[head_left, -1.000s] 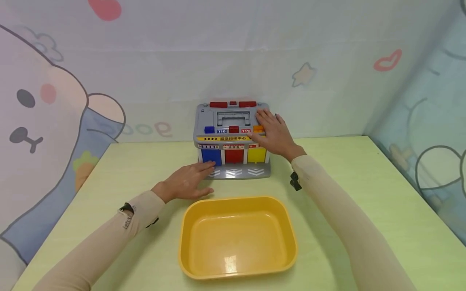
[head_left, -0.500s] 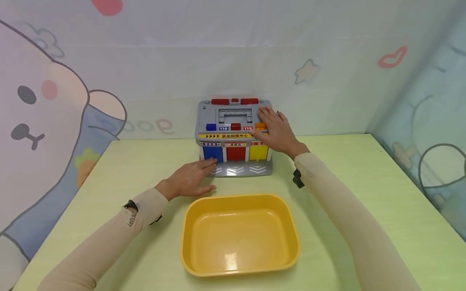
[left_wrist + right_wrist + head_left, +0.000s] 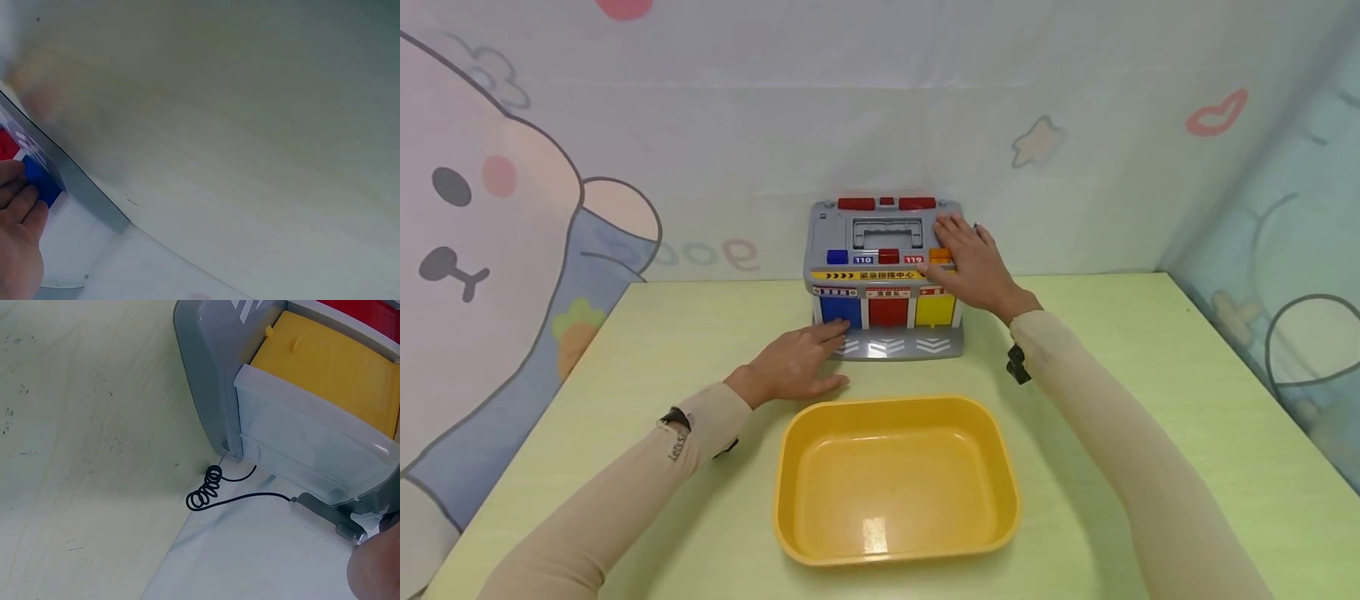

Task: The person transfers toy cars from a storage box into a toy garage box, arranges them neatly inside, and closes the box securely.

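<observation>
A grey toy garage (image 3: 881, 275) stands at the back of the table, with a blue door (image 3: 841, 310), a red door (image 3: 888, 312) and a yellow door (image 3: 935, 311). My left hand (image 3: 793, 364) lies low at its front left, straight fingers at the blue door and thumb out to the side. In the left wrist view, the fingertips overlap the blue door (image 3: 40, 181). Flat on the garage's top right corner rests my right hand (image 3: 977, 267), fingers extended beside the folded carry handle (image 3: 887, 227). Only a bit of that hand shows in the right wrist view.
Nearer the front, a yellow tray (image 3: 887, 492) stands with nothing in it. A grey handset (image 3: 328, 515) on a coiled black cord (image 3: 212, 481) hangs at the garage's right side. Behind the table hangs a cartoon-printed cloth (image 3: 820, 100).
The head view has shifted slightly, so the garage and tray appear a little higher. Both hands keep their places on the garage.
</observation>
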`<act>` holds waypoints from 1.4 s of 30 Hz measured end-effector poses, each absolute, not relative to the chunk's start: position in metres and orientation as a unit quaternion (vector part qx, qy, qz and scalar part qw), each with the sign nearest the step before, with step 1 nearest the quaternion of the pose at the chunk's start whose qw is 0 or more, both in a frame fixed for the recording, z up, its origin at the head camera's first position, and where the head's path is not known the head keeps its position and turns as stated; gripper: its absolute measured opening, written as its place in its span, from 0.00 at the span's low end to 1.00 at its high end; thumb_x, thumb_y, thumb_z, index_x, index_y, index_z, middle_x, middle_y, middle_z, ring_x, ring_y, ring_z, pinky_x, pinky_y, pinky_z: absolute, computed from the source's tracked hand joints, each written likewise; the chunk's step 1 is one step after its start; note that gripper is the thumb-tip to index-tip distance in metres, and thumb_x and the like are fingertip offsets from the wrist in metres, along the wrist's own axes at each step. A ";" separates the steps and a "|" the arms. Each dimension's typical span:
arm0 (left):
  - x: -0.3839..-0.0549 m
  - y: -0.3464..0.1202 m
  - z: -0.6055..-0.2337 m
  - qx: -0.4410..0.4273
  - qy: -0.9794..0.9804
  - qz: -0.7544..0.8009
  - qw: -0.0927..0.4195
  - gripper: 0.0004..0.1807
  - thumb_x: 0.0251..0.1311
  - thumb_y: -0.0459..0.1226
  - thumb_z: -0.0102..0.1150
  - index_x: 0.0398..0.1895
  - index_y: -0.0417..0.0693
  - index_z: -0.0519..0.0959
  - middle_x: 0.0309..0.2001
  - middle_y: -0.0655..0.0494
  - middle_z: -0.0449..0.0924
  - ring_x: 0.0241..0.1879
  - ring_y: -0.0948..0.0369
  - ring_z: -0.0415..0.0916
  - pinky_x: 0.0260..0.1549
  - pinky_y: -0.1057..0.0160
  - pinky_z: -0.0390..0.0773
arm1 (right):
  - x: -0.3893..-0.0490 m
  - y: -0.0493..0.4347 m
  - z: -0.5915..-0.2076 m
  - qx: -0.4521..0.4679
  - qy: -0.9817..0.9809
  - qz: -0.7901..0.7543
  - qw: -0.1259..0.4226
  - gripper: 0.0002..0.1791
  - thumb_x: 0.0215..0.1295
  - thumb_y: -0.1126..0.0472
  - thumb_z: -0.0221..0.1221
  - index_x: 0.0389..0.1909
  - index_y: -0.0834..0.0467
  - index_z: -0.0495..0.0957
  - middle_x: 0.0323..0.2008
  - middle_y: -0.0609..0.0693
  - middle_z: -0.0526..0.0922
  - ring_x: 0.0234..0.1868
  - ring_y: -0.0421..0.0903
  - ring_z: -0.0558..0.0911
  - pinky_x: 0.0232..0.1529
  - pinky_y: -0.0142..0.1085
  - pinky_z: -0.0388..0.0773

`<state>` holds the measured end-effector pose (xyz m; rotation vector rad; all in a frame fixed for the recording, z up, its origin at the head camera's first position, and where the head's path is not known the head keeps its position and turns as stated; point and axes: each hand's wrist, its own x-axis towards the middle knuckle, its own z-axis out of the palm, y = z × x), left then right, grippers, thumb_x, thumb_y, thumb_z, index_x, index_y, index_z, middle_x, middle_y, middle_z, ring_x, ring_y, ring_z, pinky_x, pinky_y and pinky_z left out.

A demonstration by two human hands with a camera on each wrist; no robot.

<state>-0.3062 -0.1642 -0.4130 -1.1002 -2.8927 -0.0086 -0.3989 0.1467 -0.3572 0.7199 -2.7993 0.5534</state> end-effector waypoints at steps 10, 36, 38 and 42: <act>-0.303 -0.160 -0.415 -0.347 -0.938 0.002 0.020 0.40 0.64 0.57 0.57 0.70 0.38 0.69 0.75 0.44 0.63 0.73 0.47 0.64 0.68 0.48 0.69 | -0.398 0.147 -0.359 0.243 -0.948 0.184 0.097 0.47 0.69 0.35 0.48 0.79 0.58 0.50 0.81 0.52 0.48 0.82 0.51 0.42 0.80 0.54 0.35; -0.302 -0.157 -0.412 -0.335 -0.942 -0.014 0.013 0.39 0.64 0.56 0.59 0.69 0.38 0.71 0.74 0.44 0.65 0.71 0.47 0.67 0.67 0.47 0.71 | -0.398 0.147 -0.359 0.248 -0.948 0.177 0.092 0.47 0.70 0.34 0.47 0.79 0.58 0.50 0.81 0.52 0.47 0.82 0.52 0.42 0.80 0.54 0.36; -0.303 -0.155 -0.412 -0.334 -0.943 -0.017 0.008 0.39 0.63 0.56 0.59 0.69 0.39 0.72 0.74 0.44 0.65 0.70 0.46 0.68 0.66 0.47 0.71 | -0.398 0.148 -0.358 0.245 -0.950 0.172 0.089 0.47 0.70 0.34 0.47 0.79 0.58 0.49 0.81 0.52 0.47 0.82 0.52 0.42 0.80 0.54 0.36; -0.307 -0.153 -0.410 -0.329 -0.944 -0.017 -0.001 0.39 0.64 0.57 0.59 0.70 0.39 0.70 0.74 0.45 0.66 0.70 0.47 0.69 0.66 0.48 0.71 | -0.399 0.150 -0.358 0.239 -0.952 0.168 0.089 0.47 0.70 0.34 0.48 0.80 0.58 0.49 0.81 0.52 0.47 0.82 0.51 0.41 0.80 0.53 0.35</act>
